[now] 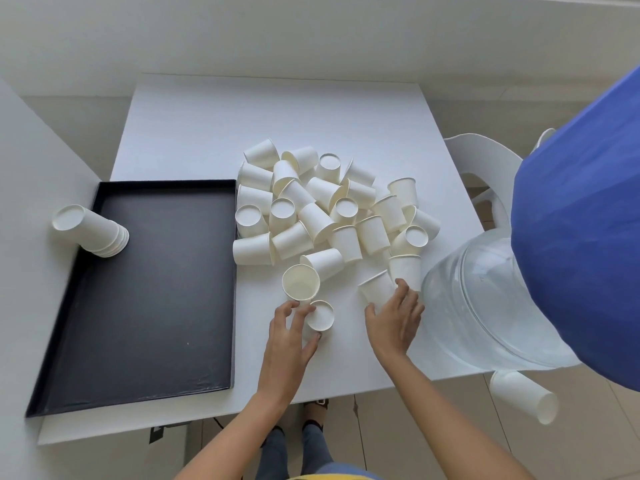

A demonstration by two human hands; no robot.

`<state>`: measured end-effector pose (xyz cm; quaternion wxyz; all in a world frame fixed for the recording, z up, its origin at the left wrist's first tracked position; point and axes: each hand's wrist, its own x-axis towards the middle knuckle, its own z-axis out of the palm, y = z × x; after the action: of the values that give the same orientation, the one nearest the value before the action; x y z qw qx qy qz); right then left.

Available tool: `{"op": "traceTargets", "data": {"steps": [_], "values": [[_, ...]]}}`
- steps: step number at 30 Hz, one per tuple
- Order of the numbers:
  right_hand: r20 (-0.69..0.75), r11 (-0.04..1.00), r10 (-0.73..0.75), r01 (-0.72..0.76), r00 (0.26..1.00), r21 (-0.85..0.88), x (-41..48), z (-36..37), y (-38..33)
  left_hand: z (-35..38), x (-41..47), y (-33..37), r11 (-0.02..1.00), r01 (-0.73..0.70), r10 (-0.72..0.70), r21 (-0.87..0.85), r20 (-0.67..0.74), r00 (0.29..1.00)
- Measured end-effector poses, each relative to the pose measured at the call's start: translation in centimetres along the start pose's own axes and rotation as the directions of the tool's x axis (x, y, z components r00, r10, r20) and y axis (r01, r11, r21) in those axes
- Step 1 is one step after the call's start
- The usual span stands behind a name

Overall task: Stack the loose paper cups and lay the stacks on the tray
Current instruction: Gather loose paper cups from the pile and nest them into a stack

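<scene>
A heap of several loose white paper cups [322, 206] lies on the white table [194, 133], right of the black tray [145, 289]. One stack of cups [91, 232] lies on its side over the tray's far left rim. My left hand [289, 336] grips an upside-down cup [320, 315] near the table's front. An upright open cup [300, 282] stands just beyond it. My right hand [396, 318] closes around a tilted cup [377, 289] at the heap's near right edge.
A large clear water jug [485, 299] with a blue cover [581, 251] lies at the table's right edge, close to my right hand. One cup [526, 398] lies on the floor below it. A white chair [485, 161] stands at the right. Walls close in left and behind.
</scene>
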<state>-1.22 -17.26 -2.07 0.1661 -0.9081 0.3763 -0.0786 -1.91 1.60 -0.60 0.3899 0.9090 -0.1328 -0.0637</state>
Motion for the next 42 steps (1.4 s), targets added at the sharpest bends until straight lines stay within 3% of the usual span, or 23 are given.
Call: {"op": "traceTargets", "data": {"steps": [5, 9, 15, 20, 26, 32, 35, 39, 42], "values": [[0.04, 0.998, -0.06, 0.06, 0.997, 0.004, -0.4, 0.1, 0.1, -0.2, 0.1, -0.2, 0.999, -0.023, 0.023, -0.028, -0.014, 1.0], [-0.007, 0.973, -0.098, 0.097, 0.995, 0.208, -1.0, -1.2, -0.3, -0.5, 0.1, -0.3, 1.0, -0.023, 0.022, -0.021, -0.04, 0.999], [-0.178, 0.843, -0.318, 0.364, 0.931, 0.396, -3.2, -4.6, -1.7, -0.8, 0.3, -0.3, 0.985, -0.006, -0.011, -0.172, -0.097, 0.995], [-0.136, 0.773, -0.474, 0.485, 0.87, 0.41, -5.8, -6.0, -2.6, -1.0, 0.5, -0.7, 0.987, 0.03, -0.053, -0.16, -0.143, 0.988], [0.004, 0.761, -0.567, 0.522, 0.824, 0.386, -7.1, -4.1, -3.4, -0.7, 2.0, -1.4, 0.997, 0.074, -0.074, -0.01, -0.138, 0.988], [0.078, 0.781, -0.592, 0.547, 0.802, 0.303, -7.2, -1.9, -4.1, -1.3, 3.2, -2.5, 0.989, 0.141, -0.134, 0.036, -0.147, 0.98], [0.105, 0.791, -0.589, 0.544, 0.801, 0.28, -7.1, -1.6, -4.2, -1.9, 3.5, -2.8, 0.979, 0.203, -0.203, -0.023, -0.194, 0.96], [-0.001, 0.799, -0.562, 0.543, 0.827, 0.257, -7.2, -2.6, -4.2, -3.5, 3.4, -1.6, 0.955, 0.246, -0.283, -0.167, -0.259, 0.923], [-0.055, 0.771, -0.503, 0.477, 0.862, 0.422, -7.2, -3.9, -4.8, -5.1, 3.2, 0.5, 0.949, 0.186, -0.27, -0.256, -0.352, 0.896]]}}
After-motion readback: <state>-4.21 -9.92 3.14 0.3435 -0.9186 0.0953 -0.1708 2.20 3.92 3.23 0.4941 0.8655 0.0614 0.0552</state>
